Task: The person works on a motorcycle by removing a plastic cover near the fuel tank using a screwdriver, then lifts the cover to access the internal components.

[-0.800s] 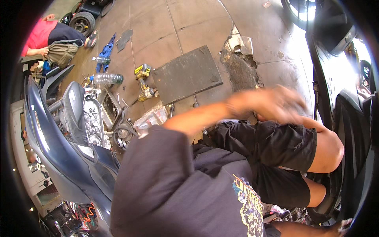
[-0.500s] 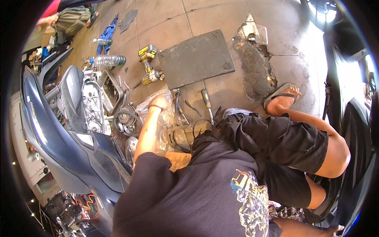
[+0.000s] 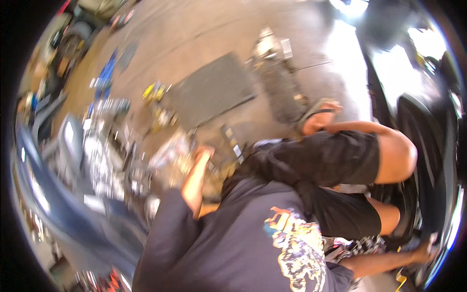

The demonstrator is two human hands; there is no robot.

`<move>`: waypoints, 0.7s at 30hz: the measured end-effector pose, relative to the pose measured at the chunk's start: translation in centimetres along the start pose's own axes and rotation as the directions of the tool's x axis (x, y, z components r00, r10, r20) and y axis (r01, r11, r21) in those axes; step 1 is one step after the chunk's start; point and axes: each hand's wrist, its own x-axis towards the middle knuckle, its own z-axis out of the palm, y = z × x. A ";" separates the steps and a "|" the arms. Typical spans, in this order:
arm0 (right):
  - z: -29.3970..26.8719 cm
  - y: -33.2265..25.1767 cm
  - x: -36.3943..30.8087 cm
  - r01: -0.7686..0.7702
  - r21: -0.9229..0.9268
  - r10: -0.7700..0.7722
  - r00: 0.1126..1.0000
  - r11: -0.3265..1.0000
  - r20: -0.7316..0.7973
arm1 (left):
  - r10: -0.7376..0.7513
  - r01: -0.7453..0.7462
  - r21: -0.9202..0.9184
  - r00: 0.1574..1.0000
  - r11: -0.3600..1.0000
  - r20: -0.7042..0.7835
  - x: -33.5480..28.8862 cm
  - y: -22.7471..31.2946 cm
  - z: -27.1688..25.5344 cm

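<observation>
My left hand (image 3: 203, 151) is low over the floor, at the right edge of a crumpled clear plastic sheet (image 3: 170, 155). Motion smears its fingers, so their grip and anything in them cannot be made out. A screwdriver-like tool (image 3: 232, 142) lies just to its right. Far off at the lower right, my right hand (image 3: 428, 251) reaches to the black motorcycle bodywork (image 3: 434, 197). Something pale shows at its fingertips, too blurred to name.
A dark flat mat (image 3: 211, 90) lies ahead, with a yellow-and-black power drill (image 3: 158, 104) at its left. A dark blue scooter (image 3: 53, 194) and blurred metal engine parts (image 3: 99, 158) stand at left. A clear bottle (image 3: 112, 106) lies beyond the parts.
The view has swung and blurred, shifting the floor things left. My left hand has moved off the plastic sheet, rightward and nearer to me. My right hand shows farther up beside the black bodywork.
</observation>
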 end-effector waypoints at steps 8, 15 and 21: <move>-1.7 -5.1 1.1 -0.053 -0.082 0.047 0.996 0.995 -0.073 | 0.327 -0.324 -0.047 0.939 0.945 0.102 0.6 3.9 -1.0; -5.6 -6.8 1.5 -0.080 0.108 0.095 0.985 0.991 -0.144 | 0.140 -0.098 -0.119 0.891 0.988 0.431 -6.2 6.1 -8.6; -10.0 -13.5 1.8 -0.115 0.519 0.045 0.988 0.847 0.147 | 0.807 -0.779 -0.466 0.555 0.419 -0.202 -7.6 12.8 -21.2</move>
